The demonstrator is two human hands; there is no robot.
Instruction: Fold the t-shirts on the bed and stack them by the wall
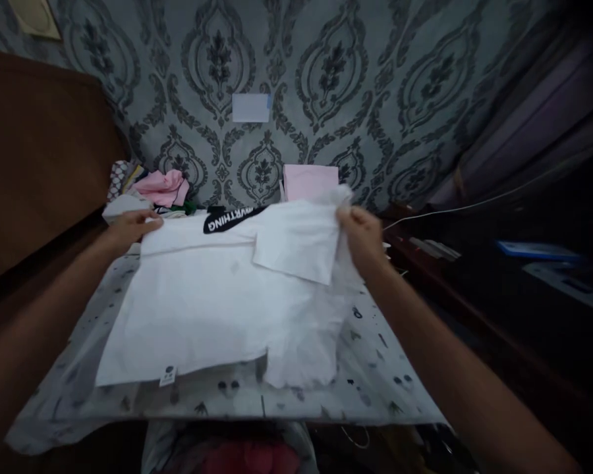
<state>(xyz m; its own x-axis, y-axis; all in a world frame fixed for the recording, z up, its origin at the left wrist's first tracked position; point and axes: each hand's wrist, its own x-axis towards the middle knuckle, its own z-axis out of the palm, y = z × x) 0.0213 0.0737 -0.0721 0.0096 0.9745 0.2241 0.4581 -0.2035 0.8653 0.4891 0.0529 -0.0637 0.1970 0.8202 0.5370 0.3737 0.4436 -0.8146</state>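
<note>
A white T-shirt (202, 303) is stretched sideways between my two hands above a table with a patterned cloth (227, 401). One sleeve lies folded over the shirt's body, and a black patch with white lettering shows along the upper edge. A small label hangs from the lower edge. My left hand (137, 227) is closed on the upper left corner. My right hand (362, 237) is closed on the upper right part, where the fabric hangs loose and crumpled. Parts of the fingers are hidden behind the cloth.
Behind the shirt, crumpled clothes (161, 187) lie at the left and a folded pink cloth (311, 181) stands near the wall. A brown panel (39, 151) rises at the left. Below the table's front edge sits a container with red fabric (252, 457). A thin cable (469, 203) runs at the right.
</note>
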